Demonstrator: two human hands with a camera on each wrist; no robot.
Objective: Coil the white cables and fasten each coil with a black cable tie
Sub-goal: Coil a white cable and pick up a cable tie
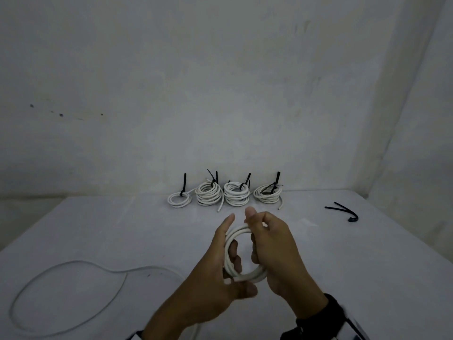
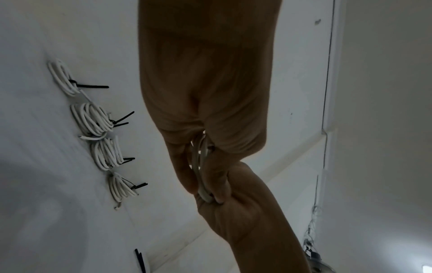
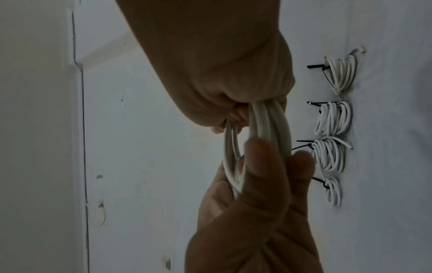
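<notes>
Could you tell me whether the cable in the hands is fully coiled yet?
Not fully: the coil is held by both hands, but a loose cable tail lies spread on the table.

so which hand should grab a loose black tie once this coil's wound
The right hand: the loose ties lie on the table on its side. The left hand has fingers through the coil and can hold it, though cable remains unwound.

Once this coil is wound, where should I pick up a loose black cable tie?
Probably by the straight tails of the loose black cable ties, coming from above with the right hand. They lie flat on the table, tails splayed leftward and apart, joined at the curled end nearest you, so one tail pinches separately.
</notes>
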